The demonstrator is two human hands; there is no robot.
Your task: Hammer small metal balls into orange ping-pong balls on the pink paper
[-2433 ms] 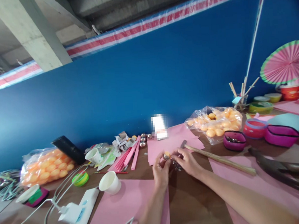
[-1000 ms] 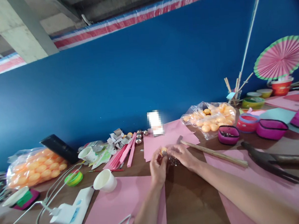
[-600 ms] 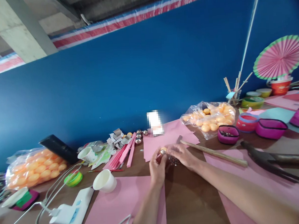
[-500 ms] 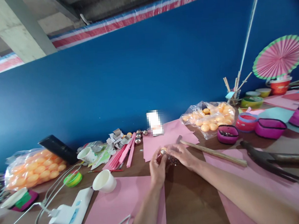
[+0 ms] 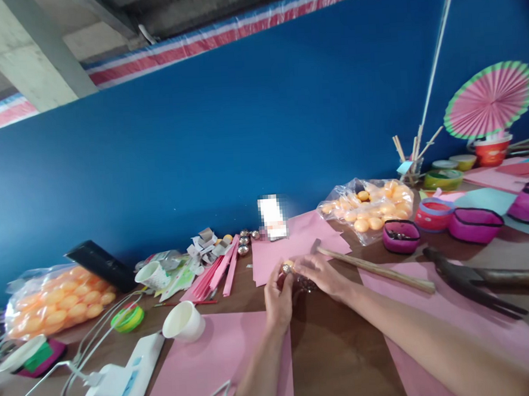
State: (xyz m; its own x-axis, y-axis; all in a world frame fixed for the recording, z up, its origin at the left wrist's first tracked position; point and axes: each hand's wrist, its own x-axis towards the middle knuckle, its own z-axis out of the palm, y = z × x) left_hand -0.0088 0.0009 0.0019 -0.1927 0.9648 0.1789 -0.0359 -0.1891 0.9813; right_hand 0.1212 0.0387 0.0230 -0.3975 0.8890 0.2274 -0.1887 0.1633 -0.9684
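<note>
My left hand (image 5: 277, 302) is closed around a small orange ball (image 5: 288, 264) that is partly covered with shiny metal studs. On the ball's right side are the bent fingertips of my right hand (image 5: 320, 275); anything small between them is hidden. Under the right hand, a heap of shiny metal pieces (image 5: 306, 285) shows on the brown table. Several metal-covered balls (image 5: 243, 242) sit farther back, beside pink paper strips (image 5: 219, 272).
A wooden-handled hammer (image 5: 379, 268) lies right of my hands, with a larger claw hammer (image 5: 471, 278) beyond. Bags of orange balls (image 5: 368, 206) stand on both sides. A white paper cup (image 5: 183, 322) and a power strip (image 5: 132, 382) are at left.
The whole view has shifted very slightly. Both hands stay at the orange ball, with hardly any visible finger movement.
</note>
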